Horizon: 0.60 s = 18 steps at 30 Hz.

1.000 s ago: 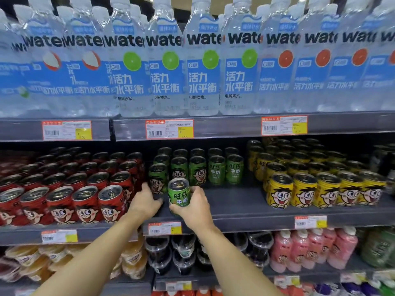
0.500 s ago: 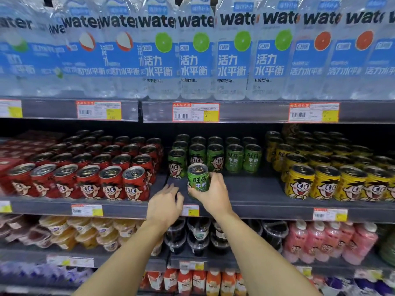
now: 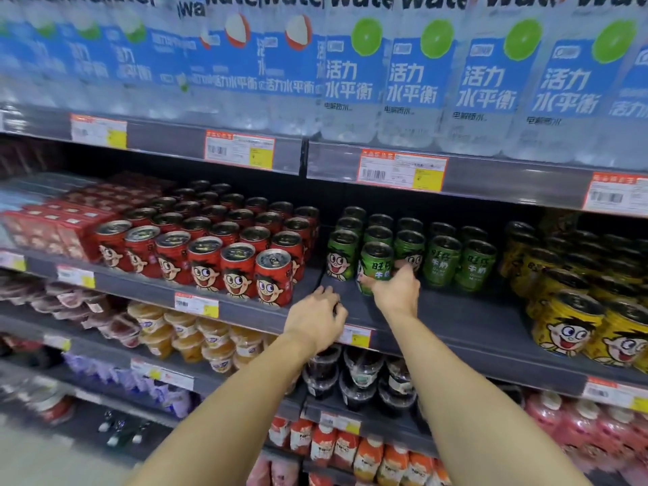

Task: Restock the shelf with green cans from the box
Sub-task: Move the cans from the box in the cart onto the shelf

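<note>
The right hand [image 3: 396,292] grips a green can [image 3: 374,266] on the shelf [image 3: 456,320] just near of the stocked green cans [image 3: 440,259], the left hand [image 3: 315,319] hovers loosely curled and empty, bare shelf to the right suggesting restocking remains.

The right hand [image 3: 396,292] covers the lower part of the green can [image 3: 374,266] it grips, so whether the can's base meets the shelf [image 3: 466,320] cannot be told. Beyond that hand, the back rows of green cans [image 3: 413,236] fade into shadow. Above both hands the water bottles [image 3: 403,75] are cut off at the top edge, and their price tags [image 3: 402,170] are too blurred to read. Left of the left hand [image 3: 315,320], the red packs [image 3: 52,226] smear together.
</note>
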Tool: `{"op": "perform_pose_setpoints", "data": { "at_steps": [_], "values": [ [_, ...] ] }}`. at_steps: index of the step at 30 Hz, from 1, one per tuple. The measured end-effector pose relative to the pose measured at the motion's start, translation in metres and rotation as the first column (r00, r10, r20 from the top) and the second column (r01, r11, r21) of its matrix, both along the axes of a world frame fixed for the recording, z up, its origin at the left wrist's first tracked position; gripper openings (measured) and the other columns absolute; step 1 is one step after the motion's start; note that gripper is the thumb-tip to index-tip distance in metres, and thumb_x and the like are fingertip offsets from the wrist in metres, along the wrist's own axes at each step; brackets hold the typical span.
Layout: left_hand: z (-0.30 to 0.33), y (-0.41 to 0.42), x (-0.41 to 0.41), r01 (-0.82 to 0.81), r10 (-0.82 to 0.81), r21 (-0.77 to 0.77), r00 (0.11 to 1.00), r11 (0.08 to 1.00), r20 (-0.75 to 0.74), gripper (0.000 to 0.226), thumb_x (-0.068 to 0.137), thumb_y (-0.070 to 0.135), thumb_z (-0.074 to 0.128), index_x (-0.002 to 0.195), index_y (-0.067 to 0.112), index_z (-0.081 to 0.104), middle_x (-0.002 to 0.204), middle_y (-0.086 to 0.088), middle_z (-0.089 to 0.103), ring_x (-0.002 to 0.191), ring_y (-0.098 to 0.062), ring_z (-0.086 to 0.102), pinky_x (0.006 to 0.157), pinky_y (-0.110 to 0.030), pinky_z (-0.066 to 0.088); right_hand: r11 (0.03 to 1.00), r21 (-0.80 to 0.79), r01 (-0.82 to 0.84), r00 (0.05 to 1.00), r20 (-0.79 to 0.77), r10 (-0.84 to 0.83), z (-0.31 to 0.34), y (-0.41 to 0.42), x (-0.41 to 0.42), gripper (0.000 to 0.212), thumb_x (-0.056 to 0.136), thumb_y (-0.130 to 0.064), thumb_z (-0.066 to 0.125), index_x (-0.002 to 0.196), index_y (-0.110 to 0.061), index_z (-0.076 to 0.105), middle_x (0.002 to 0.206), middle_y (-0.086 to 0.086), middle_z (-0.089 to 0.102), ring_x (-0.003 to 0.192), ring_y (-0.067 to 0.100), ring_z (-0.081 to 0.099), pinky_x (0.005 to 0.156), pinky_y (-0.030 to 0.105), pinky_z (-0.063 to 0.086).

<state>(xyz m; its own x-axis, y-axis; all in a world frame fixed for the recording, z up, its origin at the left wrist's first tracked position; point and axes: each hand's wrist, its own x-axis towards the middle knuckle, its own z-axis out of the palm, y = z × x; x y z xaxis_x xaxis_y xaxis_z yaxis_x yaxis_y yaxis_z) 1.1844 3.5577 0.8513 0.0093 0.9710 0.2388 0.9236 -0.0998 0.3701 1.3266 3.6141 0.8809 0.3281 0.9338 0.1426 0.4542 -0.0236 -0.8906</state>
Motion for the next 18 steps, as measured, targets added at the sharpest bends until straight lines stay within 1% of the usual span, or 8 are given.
{"op": "perform_pose_setpoints", "data": {
  "at_steps": [4,8,12,15,18],
  "values": [
    [-0.003,0.002,-0.002,0.002,-0.002,0.026,1.000,1.000,0.009,0.038,0.095,0.030,0.040,0.119,0.012,0.062,0.134,-0.007,0.055,0.127,-0.022,0.048,0.099,-0.035,0.044,1.000,-0.004,0.005,1.000,-0.020,-0.005,0.000,0.010,-0.004,0.066,0.068,-0.028,0.089,0.123,-0.009,0.057,0.120,0.013,0.062,0.114,0.032,0.058,0.095,0.042,0.049],
    [-0.007,0.004,-0.002,0.012,-0.011,0.062,1.000,0.998,-0.015,0.038,0.096,0.030,0.039,0.121,0.013,0.061,0.135,-0.006,0.055,0.130,-0.019,0.044,0.100,-0.033,0.040,1.000,0.010,0.003,1.000,-0.023,-0.002,-0.003,0.018,-0.006,0.053,0.072,-0.027,0.085,0.117,-0.011,0.064,0.114,0.013,0.066,0.108,0.032,0.062,0.091,0.040,0.052],
    [-0.008,0.005,-0.002,0.015,-0.013,0.068,0.999,0.998,-0.029,0.038,0.096,0.030,0.038,0.121,0.013,0.061,0.137,-0.005,0.054,0.131,-0.018,0.043,0.100,-0.032,0.038,1.000,-0.020,-0.001,1.000,0.012,0.001,-0.003,0.026,-0.009,0.044,0.076,-0.029,0.082,0.112,-0.009,0.066,0.109,0.014,0.068,0.104,0.032,0.064,0.089,0.040,0.053],
    [-0.007,0.005,-0.001,0.014,-0.012,0.070,0.999,0.997,-0.035,0.039,0.097,0.031,0.037,0.122,0.013,0.061,0.139,-0.005,0.052,0.133,-0.018,0.041,0.102,-0.031,0.037,0.999,-0.052,0.000,0.999,0.032,0.002,-0.003,0.029,-0.009,0.047,0.077,-0.031,0.082,0.113,-0.007,0.065,0.110,0.016,0.065,0.104,0.033,0.063,0.088,0.040,0.054],
    [-0.008,0.005,-0.002,0.013,-0.011,0.043,1.000,0.999,-0.027,0.041,0.097,0.031,0.036,0.128,0.014,0.058,0.149,-0.003,0.044,0.139,-0.017,0.035,0.107,-0.029,0.032,0.998,-0.062,-0.028,0.999,0.036,0.030,-0.001,0.030,-0.007,0.053,0.077,-0.030,0.081,0.120,-0.008,0.061,0.116,0.016,0.063,0.107,0.032,0.061,0.091,0.040,0.052]
  ]
}}
